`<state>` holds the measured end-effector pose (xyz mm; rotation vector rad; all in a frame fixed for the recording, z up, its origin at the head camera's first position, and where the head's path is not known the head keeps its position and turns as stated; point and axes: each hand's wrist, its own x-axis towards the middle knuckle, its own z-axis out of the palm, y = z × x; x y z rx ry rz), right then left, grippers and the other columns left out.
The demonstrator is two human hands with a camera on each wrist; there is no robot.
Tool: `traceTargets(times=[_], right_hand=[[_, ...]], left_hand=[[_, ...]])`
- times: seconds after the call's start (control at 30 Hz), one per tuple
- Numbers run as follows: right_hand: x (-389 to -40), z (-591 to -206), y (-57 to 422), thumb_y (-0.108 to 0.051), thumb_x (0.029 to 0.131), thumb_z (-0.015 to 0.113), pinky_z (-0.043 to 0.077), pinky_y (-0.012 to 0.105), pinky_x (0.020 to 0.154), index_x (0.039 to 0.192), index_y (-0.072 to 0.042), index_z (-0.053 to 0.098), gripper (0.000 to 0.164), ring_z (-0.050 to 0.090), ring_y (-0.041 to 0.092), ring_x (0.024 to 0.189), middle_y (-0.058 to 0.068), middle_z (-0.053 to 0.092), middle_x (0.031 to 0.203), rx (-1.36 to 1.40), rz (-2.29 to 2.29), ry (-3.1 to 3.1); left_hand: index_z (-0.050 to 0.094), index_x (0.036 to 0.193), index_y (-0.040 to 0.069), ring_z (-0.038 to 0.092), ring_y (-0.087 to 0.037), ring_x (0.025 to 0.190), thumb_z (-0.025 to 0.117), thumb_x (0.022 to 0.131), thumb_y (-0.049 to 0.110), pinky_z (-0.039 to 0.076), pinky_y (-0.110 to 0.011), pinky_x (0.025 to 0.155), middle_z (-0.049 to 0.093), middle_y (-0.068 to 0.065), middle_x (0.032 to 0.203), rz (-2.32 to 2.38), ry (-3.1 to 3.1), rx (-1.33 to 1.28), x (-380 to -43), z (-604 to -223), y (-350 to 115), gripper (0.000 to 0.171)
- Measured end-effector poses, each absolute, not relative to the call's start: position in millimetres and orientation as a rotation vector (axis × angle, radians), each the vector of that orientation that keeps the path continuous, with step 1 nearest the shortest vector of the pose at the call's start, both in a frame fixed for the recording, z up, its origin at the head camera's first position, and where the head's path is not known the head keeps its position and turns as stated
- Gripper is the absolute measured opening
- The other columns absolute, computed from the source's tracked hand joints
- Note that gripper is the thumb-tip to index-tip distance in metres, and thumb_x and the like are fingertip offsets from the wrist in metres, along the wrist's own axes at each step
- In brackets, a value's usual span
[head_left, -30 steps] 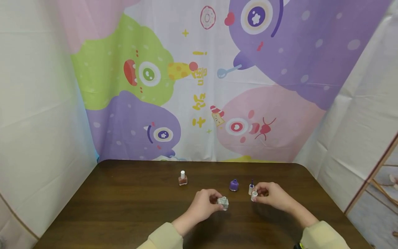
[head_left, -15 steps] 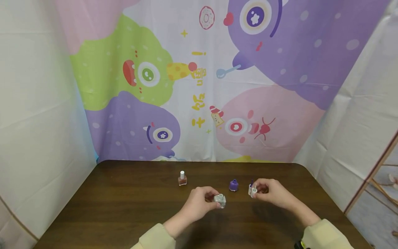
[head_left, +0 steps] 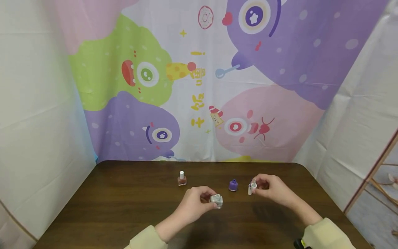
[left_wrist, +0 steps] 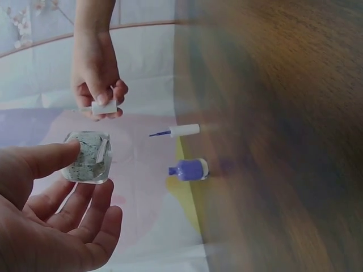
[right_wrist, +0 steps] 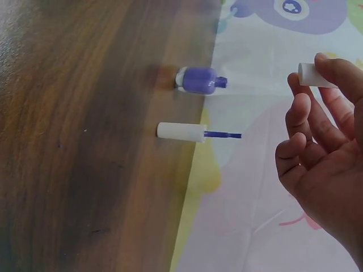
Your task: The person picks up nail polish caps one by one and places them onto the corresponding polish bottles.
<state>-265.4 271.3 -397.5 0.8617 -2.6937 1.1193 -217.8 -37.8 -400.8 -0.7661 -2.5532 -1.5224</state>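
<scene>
The left hand (head_left: 192,204) is holding a clear, squarish glass bottle with pale, speckled contents (head_left: 216,200) at the lower centre of the head view, its grip pinching the bottle between thumb and fingers. At the lower right, the right hand (head_left: 273,188) is pinching a short white cylindrical cap (head_left: 254,185) in a narrow grip. Just beside it, a slim white cap with a purple brush (head_left: 249,191) is standing, brush up, on the dark brown wooden worktop (head_left: 124,197). Near that, a rounded, uncapped purple bottle (head_left: 233,185) is standing upright; farther left, a reddish-brown bottle with a white cap (head_left: 181,180) is standing.
</scene>
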Motion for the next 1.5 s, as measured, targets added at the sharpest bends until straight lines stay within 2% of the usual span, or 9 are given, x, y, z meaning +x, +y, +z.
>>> traceTargets(times=[0.13, 0.43, 0.63, 0.87, 1.07, 1.2, 1.5], right_hand=[[-263, -392, 269, -0.012, 0.080, 0.074, 0.049, 0.023, 0.060, 0.094, -0.013, 0.064, 0.017, 0.058, 0.004, 0.071, -0.006, 0.065, 0.079, 0.835, 1.151, -2.668], [-257, -379, 263, -0.016, 0.081, 0.074, 0.047, 0.022, 0.061, 0.098, -0.011, 0.064, 0.021, 0.057, 0.005, 0.072, -0.004, 0.064, 0.082, 0.784, 1.202, -2.613], [-252, -373, 256, -0.013, 0.081, 0.074, 0.048, 0.022, 0.061, 0.099, -0.011, 0.065, 0.021, 0.058, 0.005, 0.073, -0.003, 0.064, 0.083, 0.793, 1.213, -2.554], [-248, -368, 248, -0.015, 0.082, 0.073, 0.051, 0.024, 0.064, 0.101, -0.009, 0.065, 0.022, 0.061, 0.005, 0.076, 0.000, 0.066, 0.088, 0.767, 1.254, -2.559], [-246, -364, 243, -0.011, 0.081, 0.074, 0.051, 0.025, 0.061, 0.103, -0.005, 0.060, 0.027, 0.061, 0.007, 0.074, 0.003, 0.066, 0.086, 0.739, 1.363, -2.522], [-245, -362, 240, -0.009, 0.080, 0.075, 0.050, 0.024, 0.059, 0.099, -0.003, 0.057, 0.027, 0.061, 0.009, 0.072, 0.005, 0.065, 0.083, 0.721, 1.429, -2.475], [-237, -355, 226, -0.013, 0.079, 0.076, 0.048, 0.026, 0.054, 0.093, -0.009, 0.056, 0.025, 0.056, 0.010, 0.065, 0.002, 0.062, 0.078, 0.678, 1.454, -2.455]], left_hand=[[0.070, 0.092, 0.011, 0.060, -0.004, 0.072, 0.077, 0.076, 0.010, 0.050, -0.020, 0.065, 0.070, 0.004, 0.082, -1.518, -2.544, -0.767, -213, -397, -43, 0.018], [0.070, 0.093, 0.012, 0.062, -0.006, 0.072, 0.077, 0.076, 0.011, 0.050, -0.021, 0.065, 0.070, 0.004, 0.085, -1.491, -2.533, -0.745, -203, -387, -57, 0.018], [0.069, 0.095, 0.012, 0.064, -0.007, 0.077, 0.078, 0.076, 0.013, 0.052, -0.025, 0.069, 0.071, 0.004, 0.087, -1.472, -2.515, -0.727, -199, -381, -66, 0.020], [0.069, 0.095, 0.011, 0.064, -0.009, 0.077, 0.078, 0.076, 0.011, 0.052, -0.024, 0.068, 0.070, 0.002, 0.087, -1.460, -2.497, -0.680, -193, -376, -73, 0.021], [0.069, 0.094, 0.013, 0.065, -0.009, 0.075, 0.079, 0.074, 0.008, 0.053, -0.025, 0.069, 0.070, 0.003, 0.086, -1.477, -2.454, -0.643, -191, -371, -77, 0.023], [0.069, 0.094, 0.014, 0.065, -0.009, 0.076, 0.079, 0.073, 0.008, 0.054, -0.026, 0.070, 0.070, 0.004, 0.085, -1.484, -2.424, -0.628, -190, -367, -78, 0.024], [0.070, 0.093, 0.016, 0.063, -0.008, 0.078, 0.079, 0.074, 0.009, 0.053, -0.027, 0.074, 0.068, 0.006, 0.083, -1.532, -2.384, -0.572, -188, -360, -80, 0.023]])
